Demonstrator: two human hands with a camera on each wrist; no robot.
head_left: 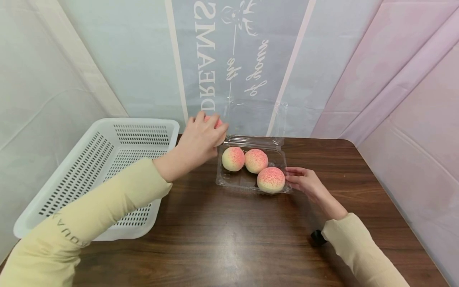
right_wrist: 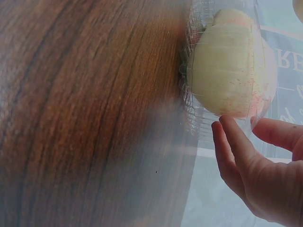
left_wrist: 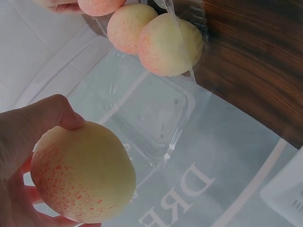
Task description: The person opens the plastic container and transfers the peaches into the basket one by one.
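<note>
My left hand (head_left: 195, 139) holds a peach (left_wrist: 85, 172) in the air, just left of a clear plastic clamshell box (head_left: 234, 182). In the left wrist view the thumb lies over its top and the fingers curl round behind. Pink and pale yellow, three more peaches sit in the box: a left one (head_left: 233, 158), a middle one (head_left: 256, 160) and a front right one (head_left: 271, 180). My right hand (head_left: 305, 182) pinches the right edge of the box between thumb and fingers. The box's lid (head_left: 256, 117) stands up at the back.
To the left is a white slotted plastic basket (head_left: 152, 225), partly behind my left sleeve (head_left: 107, 203). Everything stands on a dark brown wooden table (head_left: 229, 239). Behind it hangs a printed cloth (head_left: 322, 79) with lettering. A small black object (head_left: 318, 238) shows by the right cuff.
</note>
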